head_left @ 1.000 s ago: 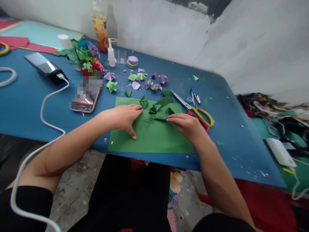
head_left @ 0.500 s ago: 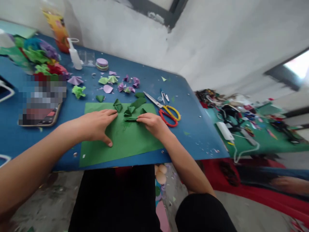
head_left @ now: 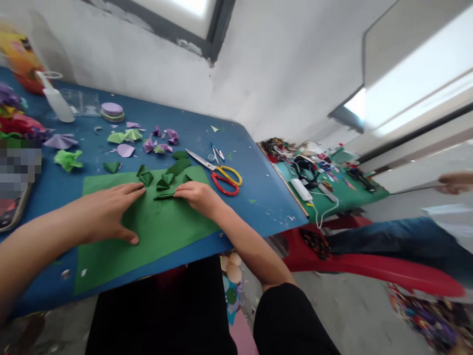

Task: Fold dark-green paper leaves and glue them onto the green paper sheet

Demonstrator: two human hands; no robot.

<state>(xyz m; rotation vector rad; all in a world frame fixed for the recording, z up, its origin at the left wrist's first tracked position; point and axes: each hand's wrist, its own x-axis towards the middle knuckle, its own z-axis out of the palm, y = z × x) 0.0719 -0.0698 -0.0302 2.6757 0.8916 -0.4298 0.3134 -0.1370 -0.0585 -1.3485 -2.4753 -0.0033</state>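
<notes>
A green paper sheet [head_left: 173,236] lies on the blue table. My left hand [head_left: 107,212] rests on it, fingers and thumb spread, with its fingertips by a folded dark green paper piece [head_left: 144,175]. Between the fingertips of my right hand [head_left: 199,197] is the end of a narrow folded green paper strip [head_left: 163,195], low over the sheet. Just behind it sit another folded green paper piece [head_left: 165,181] and flat dark green leaf shapes [head_left: 179,166]. Scissors [head_left: 218,172] with red and yellow handles lie to the right of these pieces.
Purple paper pieces [head_left: 125,150], a white squeeze bottle [head_left: 59,103] and a stack of paper discs [head_left: 112,111] stand farther back. A phone [head_left: 16,197] is at the left. A green table [head_left: 360,197] with clutter and another person's hand [head_left: 456,182] are at the right.
My view has swung to the right, so everything on the table appears farther left. Both hands keep about the same place on the sheet, and another person has come into view at the right.
</notes>
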